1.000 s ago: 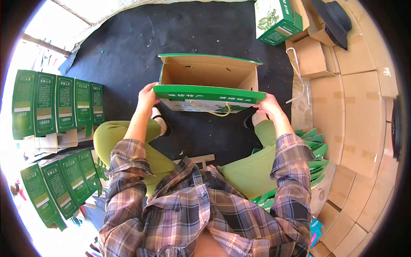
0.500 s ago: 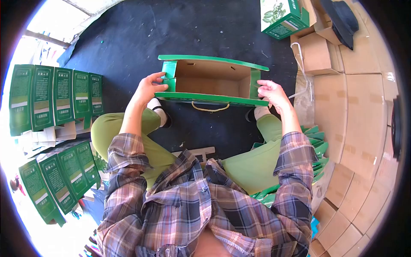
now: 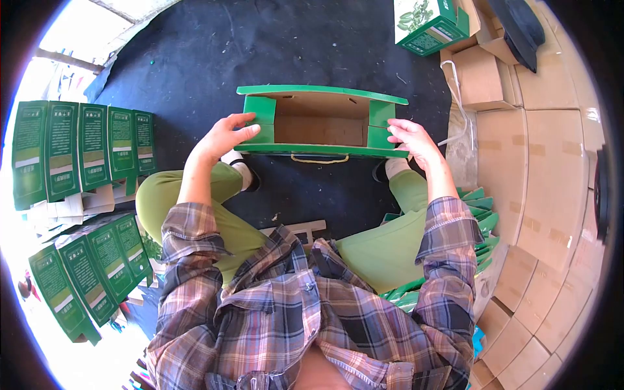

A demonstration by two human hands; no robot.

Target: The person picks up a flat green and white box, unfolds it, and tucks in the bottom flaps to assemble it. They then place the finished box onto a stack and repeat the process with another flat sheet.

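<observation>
A green cardboard box [image 3: 321,122] with a brown inside lies between my hands, its open side facing up toward me. Its short end flaps are folded inward, and the long green flaps stand out at the far and near edges. A rope handle [image 3: 320,158] hangs from the near side. My left hand [image 3: 224,136] rests at the left end flap, thumb and fingers apart. At the right end, my right hand [image 3: 415,142] touches the flap with its fingertips, fingers spread.
Green printed cartons [image 3: 95,144] stand in two rows at the left. Brown cardboard boxes [image 3: 552,169] line the right side. A printed green and white box [image 3: 429,26] is at the top right. Folded green cartons [image 3: 480,218] lie beside my right knee.
The two short end flaps have folded further inward over the box opening. My hands have shifted slightly at the ends, and their fingers no longer reach behind the flaps.
</observation>
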